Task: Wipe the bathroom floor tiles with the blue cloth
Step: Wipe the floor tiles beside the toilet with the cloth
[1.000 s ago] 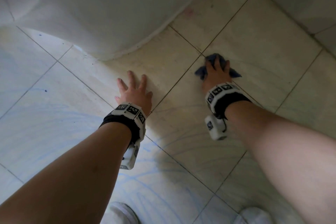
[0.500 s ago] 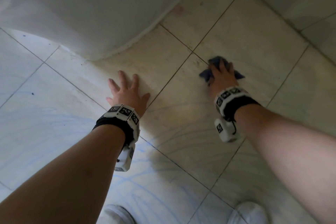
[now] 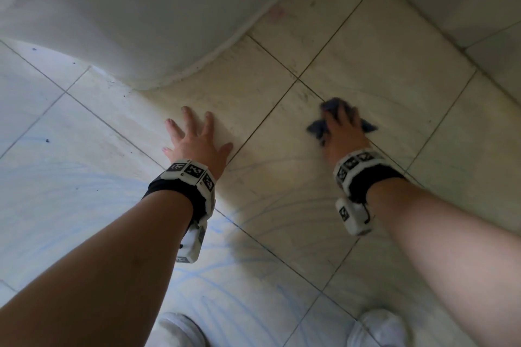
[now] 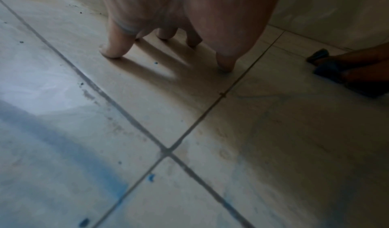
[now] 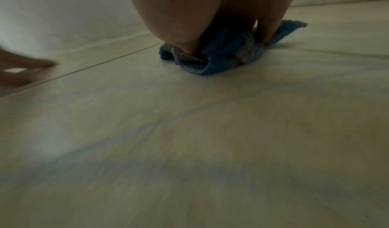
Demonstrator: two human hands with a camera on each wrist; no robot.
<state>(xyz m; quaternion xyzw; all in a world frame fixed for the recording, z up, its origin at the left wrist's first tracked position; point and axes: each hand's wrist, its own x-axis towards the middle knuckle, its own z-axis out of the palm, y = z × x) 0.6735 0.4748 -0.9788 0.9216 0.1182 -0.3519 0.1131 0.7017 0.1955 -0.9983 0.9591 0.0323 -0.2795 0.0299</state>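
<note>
Your right hand drags the blue cloth back toward you across the floor tiles.

Over the last second the bunched cloth, pinned under curled fingers, has slid off the grout line onto the nearer tile, so the stroke is mid-pass. Your left hand stays spread flat, fingers straight, bracing beside the toilet base, holding nothing.

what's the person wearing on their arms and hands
Both forearms are bare, with no sleeves or gloves. The left wrist band and the right wrist band are black with white blocks carrying black-and-white square markers. A small white camera unit hangs under each wrist.
</note>
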